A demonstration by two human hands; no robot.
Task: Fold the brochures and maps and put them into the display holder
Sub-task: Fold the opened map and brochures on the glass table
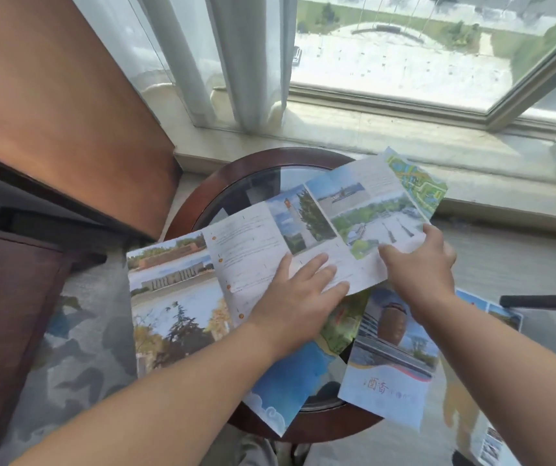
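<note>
- Head view: a large brochure [246, 237] lies unfolded across a round table [199, 200] with a dark wooden rim and a glass top; it runs from the lower left of the frame up to the right of centre, and its left panel overhangs the rim
- The left hand [300, 297] lies flat on the large brochure's lower white panel at the centre of the frame, fingers straight and slightly spread, pressing the paper down
- The right hand [418, 260], right of centre, pinches the large brochure's lower right edge, thumb on top of the paper and fingers curled round the edge
- A folded brochure [394, 371] with red characters on its cover lies in the lower right, partly under the right forearm and overhanging the table's near rim
- A blue sheet [286, 381] lies under the left forearm, its corner hanging past the near rim
- Another printed sheet [502, 314] shows at the right edge, beyond the right arm
- A window [404, 45] and a pale curtain [246, 62] fill the top of the frame, above a stone sill [337, 136]
- Patterned carpet [85, 331] covers the lower left
</note>
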